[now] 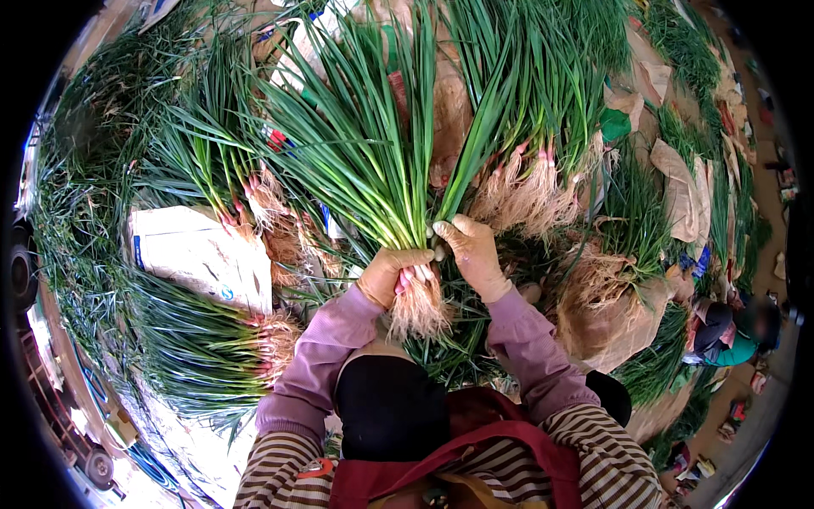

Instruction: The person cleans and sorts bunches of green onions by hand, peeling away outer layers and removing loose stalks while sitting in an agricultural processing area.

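In front of the knees point(392, 411), the left hand point(388, 273) is clamping the bunch point(398, 204), the right hand point(473, 254) pinching a leaf point(463, 182).

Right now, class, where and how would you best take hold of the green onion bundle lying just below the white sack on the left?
Probably around the pale stems of the green onion bundle, coming from the right with the left hand once free. It lies sideways, roots toward the person; the stems gather beside the roots, while the leaves spread loosely leftward.
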Demonstrator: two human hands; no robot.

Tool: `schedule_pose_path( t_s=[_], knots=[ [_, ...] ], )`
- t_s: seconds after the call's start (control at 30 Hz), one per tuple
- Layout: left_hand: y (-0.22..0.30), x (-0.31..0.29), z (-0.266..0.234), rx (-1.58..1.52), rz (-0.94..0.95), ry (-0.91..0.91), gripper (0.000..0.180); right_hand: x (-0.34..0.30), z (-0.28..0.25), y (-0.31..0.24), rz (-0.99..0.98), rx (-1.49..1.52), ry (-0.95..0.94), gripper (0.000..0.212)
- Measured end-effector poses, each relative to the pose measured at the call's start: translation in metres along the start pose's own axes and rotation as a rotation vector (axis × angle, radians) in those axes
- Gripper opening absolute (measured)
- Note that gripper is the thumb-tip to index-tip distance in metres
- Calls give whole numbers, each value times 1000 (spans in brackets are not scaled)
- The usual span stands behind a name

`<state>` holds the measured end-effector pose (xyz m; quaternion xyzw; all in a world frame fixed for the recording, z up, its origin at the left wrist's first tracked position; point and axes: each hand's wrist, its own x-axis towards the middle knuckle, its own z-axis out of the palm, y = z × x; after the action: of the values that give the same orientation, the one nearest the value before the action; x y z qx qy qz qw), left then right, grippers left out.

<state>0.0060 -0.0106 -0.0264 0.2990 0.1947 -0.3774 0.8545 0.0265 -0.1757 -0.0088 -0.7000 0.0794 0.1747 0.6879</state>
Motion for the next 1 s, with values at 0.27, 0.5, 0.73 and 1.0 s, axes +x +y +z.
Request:
schedule_pose_path(
  t_s=[0.27,0.5,0.73,1.0],
  knots=[
    [1,-7,-3,-232,-55,-182,37,12,8,1,246,730,29,35],
    [-2,-7,-9,-104,-139,-114,30,31,9,-1,131,112,156,25],
    [-20,-2,-22,193,-209,72,34,19,5,19,194,-1446,-484,22],
    [23,-27,20,-42,115,-309,49,-5,-82,73,417,-1605,-903,26]
  ],
)
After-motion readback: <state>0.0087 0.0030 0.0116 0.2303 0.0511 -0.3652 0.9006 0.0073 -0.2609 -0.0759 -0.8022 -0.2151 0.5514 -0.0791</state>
